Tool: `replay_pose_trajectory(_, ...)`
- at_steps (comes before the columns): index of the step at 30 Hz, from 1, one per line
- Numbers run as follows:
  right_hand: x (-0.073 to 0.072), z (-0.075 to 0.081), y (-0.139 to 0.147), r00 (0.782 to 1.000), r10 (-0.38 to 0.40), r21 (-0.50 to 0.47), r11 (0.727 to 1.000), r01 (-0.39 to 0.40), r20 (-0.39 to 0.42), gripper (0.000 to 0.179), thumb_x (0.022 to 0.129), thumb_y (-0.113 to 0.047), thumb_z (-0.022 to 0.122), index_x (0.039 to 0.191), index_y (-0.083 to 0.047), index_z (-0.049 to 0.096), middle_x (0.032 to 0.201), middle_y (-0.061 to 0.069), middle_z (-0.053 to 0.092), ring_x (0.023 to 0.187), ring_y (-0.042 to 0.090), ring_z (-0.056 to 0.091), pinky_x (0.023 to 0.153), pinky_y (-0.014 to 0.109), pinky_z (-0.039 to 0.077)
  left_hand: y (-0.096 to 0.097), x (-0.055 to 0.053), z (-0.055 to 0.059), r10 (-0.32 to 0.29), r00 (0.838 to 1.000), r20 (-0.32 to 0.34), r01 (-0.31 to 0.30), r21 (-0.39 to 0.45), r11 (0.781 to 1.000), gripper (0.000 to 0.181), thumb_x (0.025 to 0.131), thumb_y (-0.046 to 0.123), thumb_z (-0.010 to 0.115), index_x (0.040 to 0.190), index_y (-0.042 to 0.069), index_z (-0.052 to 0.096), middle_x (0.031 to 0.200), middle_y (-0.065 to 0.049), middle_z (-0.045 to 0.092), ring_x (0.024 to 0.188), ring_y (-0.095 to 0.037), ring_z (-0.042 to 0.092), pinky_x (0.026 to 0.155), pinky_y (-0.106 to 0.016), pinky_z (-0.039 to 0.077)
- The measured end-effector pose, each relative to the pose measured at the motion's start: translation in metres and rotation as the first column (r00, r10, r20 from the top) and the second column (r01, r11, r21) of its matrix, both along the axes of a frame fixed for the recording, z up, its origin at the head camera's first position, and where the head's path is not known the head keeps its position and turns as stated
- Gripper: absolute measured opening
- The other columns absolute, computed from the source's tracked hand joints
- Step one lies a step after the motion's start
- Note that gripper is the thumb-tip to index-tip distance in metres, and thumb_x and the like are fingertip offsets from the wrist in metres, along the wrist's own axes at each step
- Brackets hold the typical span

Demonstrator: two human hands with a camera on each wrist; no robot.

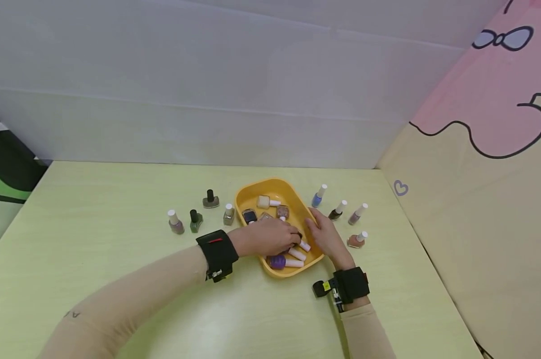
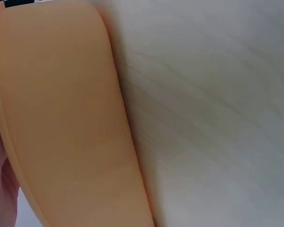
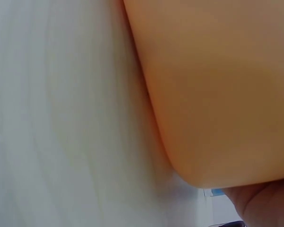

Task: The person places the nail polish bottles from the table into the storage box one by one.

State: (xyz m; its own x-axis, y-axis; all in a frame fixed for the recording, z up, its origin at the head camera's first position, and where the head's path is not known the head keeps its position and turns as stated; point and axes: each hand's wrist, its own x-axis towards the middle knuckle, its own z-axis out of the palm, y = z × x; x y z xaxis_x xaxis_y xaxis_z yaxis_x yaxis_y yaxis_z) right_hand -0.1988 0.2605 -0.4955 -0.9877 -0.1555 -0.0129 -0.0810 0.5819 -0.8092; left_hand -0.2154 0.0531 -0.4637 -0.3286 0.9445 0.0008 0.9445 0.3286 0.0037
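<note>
A yellow plastic basin (image 1: 276,185) stands on the table with several nail polish bottles lying inside, among them a purple one (image 1: 277,262) with a white cap and a dark blue one (image 1: 249,216). My left hand (image 1: 272,236) reaches over the basin's left rim, its bent fingers pinching a nail polish bottle by a dark cap (image 1: 299,236); the rest of that bottle is hidden. At the right rim, my right hand (image 1: 326,234) grips the basin, thumb over the edge. Both wrist views mostly show the basin's outer wall (image 2: 66,104) close up.
Left of the basin stand several nail polish bottles, including a mauve one (image 1: 176,223) and a black-capped green one (image 1: 196,221). On the right are a blue one (image 1: 318,196), a dark one (image 1: 336,211) and a coral one (image 1: 357,240). A white wall (image 1: 207,119) rises behind.
</note>
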Motion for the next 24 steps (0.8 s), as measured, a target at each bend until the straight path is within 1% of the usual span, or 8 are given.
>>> replay_pose_trajectory(3,0.001,0.001,0.0,1.0,0.0,0.003,1.0,0.0,0.003,0.039,0.11,-0.014,0.047,0.146,-0.002,0.054,0.136,0.021,0.063,0.109,0.03,0.059,0.096,0.044,0.048,-0.005,-0.001,0.0,0.029,0.998,0.063,-0.034,0.076,0.997,0.02,0.106,0.024,0.06,0.116,0.017,0.075,0.111,0.004,0.074,0.099,-0.013,0.071,0.083,-0.028,0.061)
replay_pose_trajectory(6,0.001,0.001,0.0,1.0,0.003,-0.002,1.0,-0.003,0.008,0.039,0.11,-0.014,0.047,0.147,-0.002,0.053,0.134,0.02,0.063,0.107,0.029,0.059,0.096,0.043,0.048,-0.009,-0.003,-0.001,0.035,0.993,0.11,-0.05,0.136,0.989,0.02,0.106,0.023,0.06,0.117,0.014,0.075,0.111,0.002,0.075,0.1,-0.014,0.071,0.086,-0.029,0.06)
replay_pose_trajectory(8,0.001,0.001,0.0,1.0,0.005,-0.002,1.0,-0.005,0.008,0.039,0.11,-0.014,0.047,0.147,-0.003,0.053,0.134,0.02,0.063,0.108,0.029,0.059,0.095,0.043,0.047,-0.012,-0.005,-0.001,0.039,0.992,0.12,-0.06,0.176,0.983,0.021,0.105,0.021,0.061,0.117,0.012,0.075,0.11,0.001,0.076,0.099,-0.015,0.072,0.088,-0.029,0.06)
replay_pose_trajectory(11,0.001,0.001,0.0,1.0,0.002,-0.004,1.0,-0.002,0.005,0.038,0.11,-0.013,0.048,0.146,-0.002,0.054,0.134,0.02,0.063,0.107,0.029,0.059,0.095,0.042,0.047,-0.018,-0.007,-0.001,0.056,0.993,0.108,-0.081,0.242,0.967,0.021,0.104,0.02,0.062,0.118,0.01,0.075,0.112,-0.001,0.076,0.102,-0.016,0.071,0.092,-0.03,0.059)
replay_pose_trajectory(14,0.001,0.002,0.0,1.0,-0.004,0.004,1.0,0.004,-0.002,0.038,0.109,-0.012,0.048,0.146,-0.001,0.054,0.133,0.021,0.064,0.107,0.03,0.059,0.096,0.043,0.048,-0.025,-0.009,-0.002,0.084,0.993,0.087,-0.107,0.31,0.945,0.021,0.103,0.019,0.063,0.117,0.01,0.076,0.12,-0.007,0.074,0.111,-0.021,0.07,0.099,-0.034,0.057)
replay_pose_trajectory(18,0.003,0.004,0.0,1.0,-0.014,-0.003,1.0,0.014,0.011,0.039,0.11,-0.012,0.047,0.147,-0.002,0.053,0.133,0.021,0.064,0.111,0.03,0.06,0.1,0.046,0.048,-0.034,-0.011,-0.005,0.113,0.988,0.101,-0.144,0.399,0.906,0.021,0.102,0.017,0.064,0.116,0.008,0.076,0.13,-0.012,0.071,0.122,-0.027,0.066,0.107,-0.039,0.053)
replay_pose_trajectory(20,0.003,0.005,-0.001,1.0,-0.014,-0.016,1.0,0.015,0.025,0.039,0.11,-0.013,0.047,0.147,-0.003,0.053,0.133,0.021,0.064,0.113,0.031,0.06,0.102,0.046,0.048,-0.039,-0.012,-0.008,0.132,0.983,0.126,-0.174,0.431,0.886,0.022,0.101,0.015,0.066,0.119,0.007,0.075,0.131,-0.011,0.071,0.123,-0.026,0.066,0.107,-0.04,0.053)
replay_pose_trajectory(24,0.002,0.003,-0.001,1.0,0.008,-0.029,1.0,-0.007,0.022,0.039,0.11,-0.013,0.046,0.147,-0.002,0.053,0.134,0.021,0.064,0.115,0.031,0.06,0.104,0.048,0.048,-0.049,-0.01,-0.012,0.193,0.973,0.13,-0.232,0.471,0.851,0.022,0.099,0.014,0.069,0.118,0.007,0.076,0.121,-0.007,0.074,0.112,-0.023,0.069,0.101,-0.037,0.056)
